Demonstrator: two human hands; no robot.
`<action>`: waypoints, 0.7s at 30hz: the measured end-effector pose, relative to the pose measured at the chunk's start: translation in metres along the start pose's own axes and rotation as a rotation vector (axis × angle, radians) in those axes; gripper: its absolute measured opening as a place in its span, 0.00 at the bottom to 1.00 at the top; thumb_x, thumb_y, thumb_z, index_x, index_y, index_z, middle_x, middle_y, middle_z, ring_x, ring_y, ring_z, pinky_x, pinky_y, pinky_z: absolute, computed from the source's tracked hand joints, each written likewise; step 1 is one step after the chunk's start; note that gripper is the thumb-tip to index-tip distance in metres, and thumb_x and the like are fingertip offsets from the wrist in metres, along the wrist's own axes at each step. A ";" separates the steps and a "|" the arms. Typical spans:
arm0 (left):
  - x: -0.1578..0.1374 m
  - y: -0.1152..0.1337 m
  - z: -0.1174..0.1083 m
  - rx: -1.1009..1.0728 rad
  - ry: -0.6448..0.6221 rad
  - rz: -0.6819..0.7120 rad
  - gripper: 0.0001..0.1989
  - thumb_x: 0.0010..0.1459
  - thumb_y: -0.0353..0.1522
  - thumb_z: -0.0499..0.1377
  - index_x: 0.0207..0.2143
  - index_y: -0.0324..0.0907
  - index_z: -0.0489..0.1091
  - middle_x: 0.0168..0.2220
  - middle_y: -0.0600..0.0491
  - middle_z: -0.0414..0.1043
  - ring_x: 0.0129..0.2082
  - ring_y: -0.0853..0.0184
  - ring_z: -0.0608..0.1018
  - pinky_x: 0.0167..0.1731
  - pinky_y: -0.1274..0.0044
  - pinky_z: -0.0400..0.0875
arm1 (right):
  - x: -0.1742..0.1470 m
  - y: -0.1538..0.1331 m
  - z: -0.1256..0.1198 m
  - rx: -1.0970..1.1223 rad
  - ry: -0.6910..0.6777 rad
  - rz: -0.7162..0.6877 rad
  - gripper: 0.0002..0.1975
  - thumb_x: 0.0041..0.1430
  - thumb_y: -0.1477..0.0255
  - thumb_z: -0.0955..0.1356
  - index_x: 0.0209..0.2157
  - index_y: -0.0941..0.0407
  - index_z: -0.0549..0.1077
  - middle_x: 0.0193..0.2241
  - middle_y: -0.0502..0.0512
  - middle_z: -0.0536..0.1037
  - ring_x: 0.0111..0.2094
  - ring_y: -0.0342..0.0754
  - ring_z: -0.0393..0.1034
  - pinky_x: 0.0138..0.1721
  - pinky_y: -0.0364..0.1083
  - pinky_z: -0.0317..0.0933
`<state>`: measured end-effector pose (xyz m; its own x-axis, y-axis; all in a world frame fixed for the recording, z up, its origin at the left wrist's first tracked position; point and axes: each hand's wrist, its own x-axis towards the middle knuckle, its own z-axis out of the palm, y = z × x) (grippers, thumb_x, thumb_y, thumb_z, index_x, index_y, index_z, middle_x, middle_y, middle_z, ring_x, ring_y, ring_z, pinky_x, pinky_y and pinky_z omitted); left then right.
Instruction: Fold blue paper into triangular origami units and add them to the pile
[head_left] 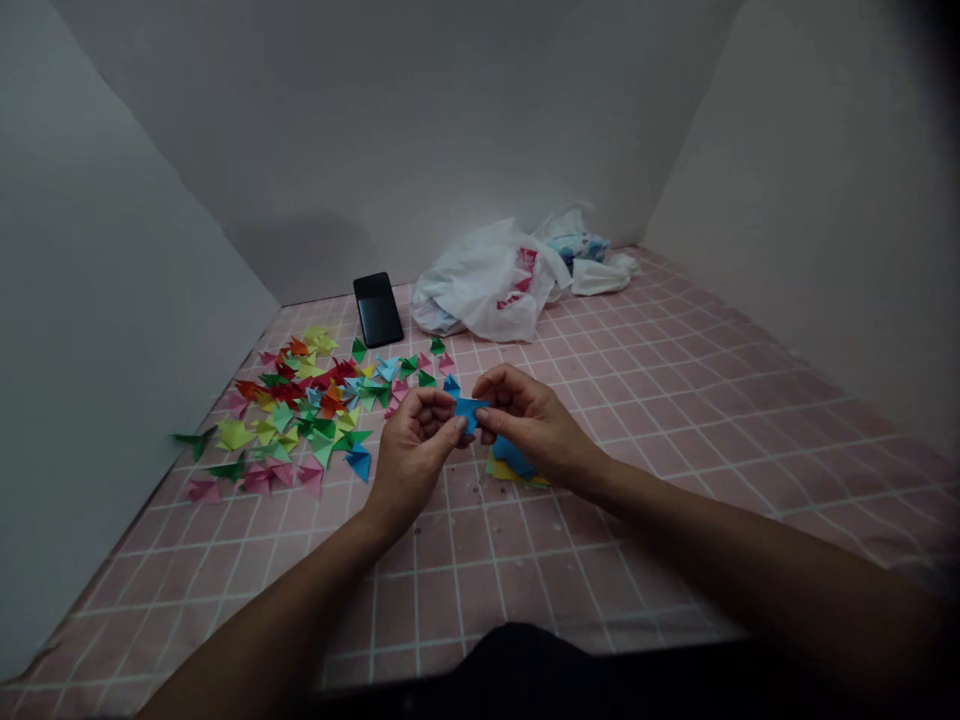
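Observation:
A small folded piece of blue paper (469,411) is pinched between my two hands above the cloth. My left hand (420,440) grips its left edge with thumb and fingertips. On the opposite edge, the thumb and fingers of my right hand (536,420) are closed. Below my right hand lies a stack of paper squares (517,465), blue on top with yellow beneath, partly hidden by that hand. To the left, many folded paper cranes (315,395) in red, green, yellow, pink and blue are spread out, the closest ones just beyond my left hand.
A black phone (379,310) lies behind the cranes. Farther back are a crumpled white plastic bag (495,280) with red print and a smaller bundle (592,260). Pale walls (450,120) enclose the pink checked cloth (645,400) on three sides.

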<state>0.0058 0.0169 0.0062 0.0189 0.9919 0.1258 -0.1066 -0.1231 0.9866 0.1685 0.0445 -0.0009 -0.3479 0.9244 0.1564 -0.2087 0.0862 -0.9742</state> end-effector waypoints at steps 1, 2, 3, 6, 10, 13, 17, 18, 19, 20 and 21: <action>0.000 0.000 0.000 0.000 0.000 0.001 0.13 0.50 0.33 0.69 0.35 0.41 0.68 0.29 0.58 0.73 0.25 0.72 0.77 0.30 0.77 0.77 | 0.000 0.000 0.000 -0.006 -0.003 -0.003 0.08 0.55 0.72 0.72 0.36 0.54 0.70 0.24 0.44 0.70 0.24 0.41 0.68 0.27 0.42 0.63; 0.000 0.000 0.000 0.000 -0.003 -0.001 0.12 0.51 0.33 0.68 0.34 0.41 0.68 0.29 0.57 0.73 0.25 0.72 0.77 0.30 0.77 0.77 | 0.000 0.000 0.000 -0.012 -0.005 -0.006 0.08 0.55 0.72 0.72 0.36 0.54 0.70 0.24 0.44 0.70 0.24 0.41 0.68 0.27 0.42 0.63; 0.000 0.000 0.001 0.002 -0.007 -0.006 0.12 0.51 0.33 0.68 0.34 0.41 0.69 0.29 0.57 0.73 0.25 0.72 0.77 0.30 0.77 0.77 | 0.000 0.000 0.000 -0.016 -0.006 -0.009 0.07 0.55 0.72 0.72 0.35 0.54 0.70 0.24 0.44 0.70 0.24 0.41 0.68 0.27 0.42 0.62; -0.001 0.000 0.001 -0.004 -0.003 -0.010 0.11 0.51 0.32 0.68 0.34 0.40 0.70 0.29 0.57 0.74 0.26 0.72 0.78 0.30 0.78 0.77 | 0.000 0.000 0.000 -0.017 -0.009 -0.011 0.07 0.55 0.72 0.71 0.35 0.55 0.70 0.24 0.45 0.71 0.24 0.40 0.67 0.27 0.42 0.62; -0.001 -0.002 0.001 -0.022 0.032 -0.003 0.13 0.50 0.31 0.69 0.36 0.41 0.68 0.29 0.58 0.73 0.26 0.72 0.78 0.29 0.78 0.77 | 0.000 0.001 0.001 -0.005 -0.004 -0.004 0.07 0.55 0.72 0.71 0.35 0.54 0.70 0.25 0.44 0.71 0.24 0.40 0.68 0.27 0.42 0.62; -0.001 -0.002 0.001 -0.018 0.025 -0.009 0.13 0.51 0.31 0.68 0.35 0.41 0.68 0.30 0.58 0.73 0.26 0.72 0.78 0.30 0.78 0.77 | 0.000 0.002 0.001 0.003 -0.006 -0.006 0.07 0.55 0.73 0.71 0.36 0.54 0.70 0.25 0.44 0.71 0.24 0.40 0.68 0.28 0.42 0.62; -0.001 -0.002 0.001 -0.024 0.025 -0.012 0.13 0.51 0.31 0.68 0.36 0.41 0.68 0.30 0.57 0.73 0.26 0.72 0.78 0.30 0.78 0.77 | 0.000 0.002 0.000 0.005 -0.013 -0.008 0.08 0.55 0.72 0.71 0.36 0.54 0.69 0.26 0.45 0.72 0.25 0.40 0.68 0.27 0.42 0.62; -0.001 -0.002 0.001 -0.024 0.027 -0.012 0.13 0.51 0.31 0.68 0.37 0.40 0.68 0.29 0.57 0.73 0.26 0.72 0.78 0.30 0.78 0.77 | 0.000 0.002 0.000 0.005 -0.012 -0.009 0.08 0.55 0.72 0.71 0.36 0.54 0.69 0.26 0.45 0.72 0.25 0.40 0.68 0.27 0.42 0.62; -0.001 -0.002 0.001 -0.023 0.028 -0.012 0.13 0.51 0.31 0.68 0.37 0.40 0.68 0.29 0.57 0.74 0.26 0.72 0.78 0.29 0.78 0.77 | 0.000 0.002 0.000 0.005 -0.011 -0.011 0.08 0.55 0.73 0.71 0.37 0.54 0.69 0.26 0.45 0.72 0.25 0.40 0.68 0.28 0.42 0.63; -0.001 -0.002 0.001 -0.023 0.028 -0.011 0.13 0.51 0.31 0.68 0.37 0.40 0.68 0.29 0.57 0.74 0.26 0.72 0.78 0.29 0.79 0.77 | 0.000 0.002 0.001 0.003 -0.012 -0.015 0.08 0.55 0.73 0.71 0.36 0.54 0.69 0.26 0.45 0.72 0.25 0.40 0.68 0.27 0.42 0.63; -0.001 -0.002 0.001 -0.024 0.027 -0.010 0.12 0.51 0.31 0.68 0.36 0.40 0.69 0.29 0.57 0.74 0.26 0.72 0.78 0.29 0.79 0.77 | 0.000 0.002 0.001 0.002 -0.013 -0.020 0.08 0.55 0.73 0.71 0.36 0.54 0.69 0.26 0.45 0.72 0.25 0.40 0.68 0.27 0.42 0.62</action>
<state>0.0074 0.0161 0.0042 -0.0068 0.9936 0.1126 -0.1303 -0.1126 0.9851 0.1674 0.0446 -0.0028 -0.3555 0.9176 0.1776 -0.2171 0.1038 -0.9706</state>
